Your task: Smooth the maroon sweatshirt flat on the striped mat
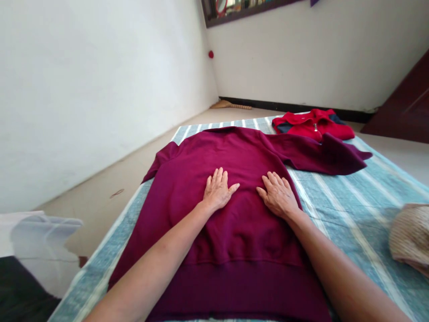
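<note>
A maroon sweatshirt lies spread out with its wide hem band toward me and its collar at the far end. My left hand rests flat on the middle of it, fingers stretched and thumb out to the right. Palm down on the right part of the body is my right hand, its fingers also spread. Both hands hold nothing. Small wrinkles show in the cloth around and below them. One sleeve reaches out to the right with its end bent up; the left sleeve hangs toward the bed's left edge.
A folded red and navy garment with a zipper sits at the far right on the striped blue sheet. A beige knitted item is at the right edge. Walls stand left and ahead. A brush or broom lies in the corner.
</note>
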Demonstrator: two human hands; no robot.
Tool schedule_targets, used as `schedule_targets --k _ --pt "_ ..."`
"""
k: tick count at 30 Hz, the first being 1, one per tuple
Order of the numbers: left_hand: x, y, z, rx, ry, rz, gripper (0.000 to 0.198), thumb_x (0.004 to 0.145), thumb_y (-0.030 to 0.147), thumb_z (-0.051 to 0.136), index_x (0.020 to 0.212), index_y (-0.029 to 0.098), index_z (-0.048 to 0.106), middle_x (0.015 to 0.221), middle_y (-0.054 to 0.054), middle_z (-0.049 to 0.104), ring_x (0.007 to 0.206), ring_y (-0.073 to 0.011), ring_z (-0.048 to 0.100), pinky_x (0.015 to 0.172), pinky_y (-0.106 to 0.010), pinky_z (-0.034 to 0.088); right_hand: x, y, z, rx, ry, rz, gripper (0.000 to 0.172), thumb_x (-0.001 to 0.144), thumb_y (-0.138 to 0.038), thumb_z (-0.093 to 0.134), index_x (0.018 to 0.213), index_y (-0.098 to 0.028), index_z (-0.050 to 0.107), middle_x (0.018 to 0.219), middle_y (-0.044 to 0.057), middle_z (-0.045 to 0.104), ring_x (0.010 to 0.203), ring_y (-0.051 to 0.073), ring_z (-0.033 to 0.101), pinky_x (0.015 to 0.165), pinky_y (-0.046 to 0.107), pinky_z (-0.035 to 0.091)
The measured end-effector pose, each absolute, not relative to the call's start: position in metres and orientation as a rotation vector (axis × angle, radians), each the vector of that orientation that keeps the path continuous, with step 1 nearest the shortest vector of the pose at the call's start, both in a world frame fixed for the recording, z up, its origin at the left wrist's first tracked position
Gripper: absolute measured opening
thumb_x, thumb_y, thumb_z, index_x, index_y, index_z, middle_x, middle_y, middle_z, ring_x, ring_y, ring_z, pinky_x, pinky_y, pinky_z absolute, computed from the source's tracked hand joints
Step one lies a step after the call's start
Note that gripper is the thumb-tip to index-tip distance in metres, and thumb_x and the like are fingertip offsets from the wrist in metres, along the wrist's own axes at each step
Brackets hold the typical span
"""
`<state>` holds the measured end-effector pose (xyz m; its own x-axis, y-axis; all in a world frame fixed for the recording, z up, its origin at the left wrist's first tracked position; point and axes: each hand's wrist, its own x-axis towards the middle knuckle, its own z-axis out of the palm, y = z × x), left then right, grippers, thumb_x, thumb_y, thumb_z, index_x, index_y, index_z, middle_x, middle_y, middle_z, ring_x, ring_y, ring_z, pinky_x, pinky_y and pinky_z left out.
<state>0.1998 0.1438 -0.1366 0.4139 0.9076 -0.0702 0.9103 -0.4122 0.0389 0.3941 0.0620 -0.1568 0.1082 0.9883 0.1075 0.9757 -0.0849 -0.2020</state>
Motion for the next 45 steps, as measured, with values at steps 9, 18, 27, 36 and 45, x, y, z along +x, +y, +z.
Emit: schedule_targets --k 9,18,27,36,45 --pt "0.204 0.129 -0.114 2.497 1.587 -0.072 0.075 0.094 0.062 0.022 0.147 0.010 0.025 0.156 -0.014 0.014 0.144 -0.0261 0.008 0.115 -0.046 0.014 0.399 0.063 -0.157 -2.153 -1.984 0.117 0.054 0.096 -0.045 0.031 0.138 -0.013 0.043 0.149 0.015 0.036 0.139 0.028 0.026 0.111 0.047 0.021" --pt "0.193 0.069 -0.132 2.615 1.418 -0.083 0.073 0.093 0.062 0.027 0.147 0.013 0.028 0.156 -0.012 0.017 0.144 -0.0248 0.009 0.116 -0.045 0.010 0.402 0.062 -0.158 -2.131 -1.996 0.075 0.054 0.097 -0.046 0.030 0.136 -0.011 0.044 0.146 0.016 0.039 0.137 0.030 0.029 0.110 0.045 0.022" --pt "0.199 0.075 -0.123 2.544 1.431 -0.064 0.072 0.094 0.061 0.025 0.146 0.011 0.030 0.155 -0.013 0.020 0.144 -0.0267 0.013 0.115 -0.047 0.015 0.404 0.065 -0.150 -2.164 -2.007 0.104 0.053 0.097 -0.047 0.032 0.135 -0.012 0.045 0.147 0.016 0.037 0.138 0.029 0.029 0.110 0.046 0.024" --pt "0.184 0.036 -0.120 2.632 1.315 0.027 0.058 0.097 0.050 0.033 0.143 0.015 0.037 0.152 -0.012 0.028 0.142 -0.0251 0.019 0.115 -0.046 0.018 0.367 -0.016 -0.116 -1.727 -2.299 0.143 0.051 0.093 -0.041 0.045 0.136 -0.013 0.046 0.145 0.015 0.042 0.136 0.026 0.036 0.112 0.044 0.028" --pt "0.183 0.035 -0.126 2.571 1.330 0.026 0.057 0.097 0.051 0.034 0.142 0.016 0.038 0.153 -0.012 0.027 0.143 -0.0252 0.017 0.115 -0.049 0.017 0.343 -0.079 -0.132 -1.554 -2.484 0.082 0.063 0.088 -0.045 0.054 0.140 -0.013 0.042 0.147 0.018 0.038 0.137 0.032 0.032 0.111 0.053 0.030"
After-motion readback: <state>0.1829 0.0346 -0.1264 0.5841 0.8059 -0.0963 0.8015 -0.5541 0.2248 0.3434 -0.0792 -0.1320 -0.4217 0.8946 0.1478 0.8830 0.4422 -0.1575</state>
